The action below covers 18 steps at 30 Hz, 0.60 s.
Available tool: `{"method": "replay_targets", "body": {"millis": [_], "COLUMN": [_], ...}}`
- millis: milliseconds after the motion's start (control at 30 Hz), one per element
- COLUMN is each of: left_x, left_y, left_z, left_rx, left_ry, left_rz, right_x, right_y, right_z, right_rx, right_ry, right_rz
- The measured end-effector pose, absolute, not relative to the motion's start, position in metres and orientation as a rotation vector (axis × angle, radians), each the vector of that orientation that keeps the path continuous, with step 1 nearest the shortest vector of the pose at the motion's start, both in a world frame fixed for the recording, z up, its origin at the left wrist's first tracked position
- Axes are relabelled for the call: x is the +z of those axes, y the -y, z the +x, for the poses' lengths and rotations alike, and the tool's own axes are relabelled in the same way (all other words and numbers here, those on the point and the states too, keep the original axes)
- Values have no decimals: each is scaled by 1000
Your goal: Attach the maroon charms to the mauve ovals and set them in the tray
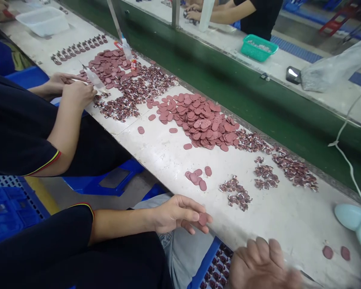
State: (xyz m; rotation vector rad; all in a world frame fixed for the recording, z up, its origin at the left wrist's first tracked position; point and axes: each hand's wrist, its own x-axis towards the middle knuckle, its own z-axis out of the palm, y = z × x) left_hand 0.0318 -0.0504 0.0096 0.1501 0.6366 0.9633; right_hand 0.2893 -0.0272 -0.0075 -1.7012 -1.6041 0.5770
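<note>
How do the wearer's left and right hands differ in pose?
The left hand holds a reddish oval disc at its fingertips; in the blurred right hand I can make out no piece. The left hand's fingers point toward picture right, the right hand's toward the top. Both are bare, near the table's near edge.

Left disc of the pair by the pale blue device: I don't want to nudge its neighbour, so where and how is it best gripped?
I'd pinch the left disc by its rim, coming from above and the left: it looks thin and lies flat, with the right disc close by.
</note>
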Motion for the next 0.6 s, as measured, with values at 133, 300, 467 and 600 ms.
{"method": "replay_targets", "body": {"millis": [133, 300, 467, 600], "left_x": [15, 19, 16, 18], "left_y": [46, 45, 48, 48], "left_z": [30, 23, 18, 19], "left_rx": [972, 971, 982, 962], "left_ry": [-647, -684, -703, -711], "left_rz": [153, 189, 205, 225], "right_x": [-4, -12, -11, 10], "right_y": [-8, -17, 23, 21], "right_z": [250, 239, 242, 245], "right_rx": [386, 240, 180, 184], "right_ry": [1844, 2193, 2259, 2111], "right_rz": [-1641, -1609, -1632, -1663]}}
